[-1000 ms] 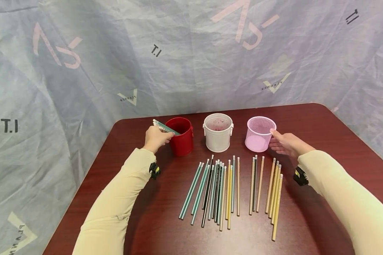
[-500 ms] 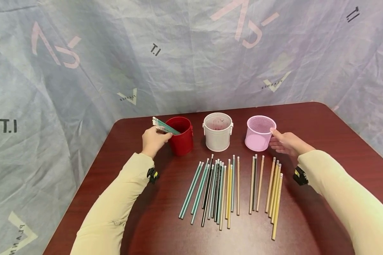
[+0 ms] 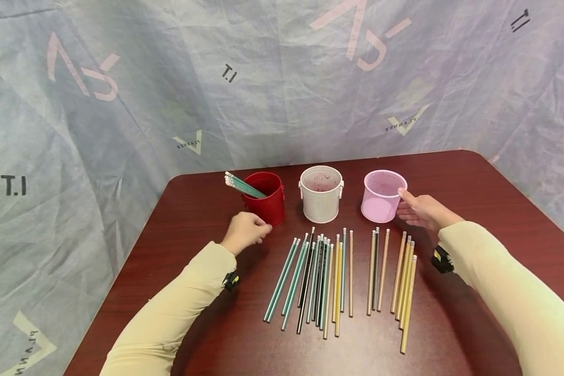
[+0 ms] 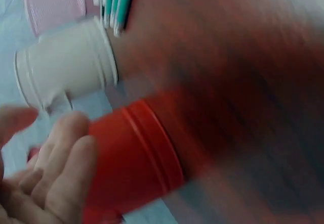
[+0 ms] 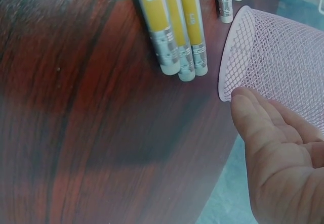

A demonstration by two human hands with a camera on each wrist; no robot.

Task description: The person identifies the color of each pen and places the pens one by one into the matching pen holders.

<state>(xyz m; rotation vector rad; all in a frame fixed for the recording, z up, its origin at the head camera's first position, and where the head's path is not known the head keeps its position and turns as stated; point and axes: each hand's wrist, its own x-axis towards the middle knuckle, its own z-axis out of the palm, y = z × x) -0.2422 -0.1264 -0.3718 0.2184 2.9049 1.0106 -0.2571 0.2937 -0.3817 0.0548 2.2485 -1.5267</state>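
Observation:
My left hand (image 3: 248, 231) hovers just in front of the red bucket (image 3: 268, 209), fingers loosely bent and holding nothing. Several teal pencils (image 3: 246, 187) lean in that bucket, their white eraser ends sticking out past its left rim. In the left wrist view, the bent fingers (image 4: 71, 173) overlap the bucket's side. My right hand (image 3: 425, 210) rests against the right side of the pink mesh cup (image 3: 379, 201), thumb by the rim and the other fingers fairly straight along the wall. Seen from the right wrist, the fingertips lie beside the mesh.
A white bucket (image 3: 320, 201) stands between the red bucket and the pink cup. Teal, black, yellow and tan pencils (image 3: 317, 282) lie across the middle of the dark red table (image 3: 235, 334), with more yellow and tan pencils (image 3: 404, 287) to the right. A printed cloth (image 3: 272, 104) hangs behind.
My left hand has let go of the teal pencils, which stay leaning in the red bucket, and has moved down toward me. The right hand has stayed at the pink cup.

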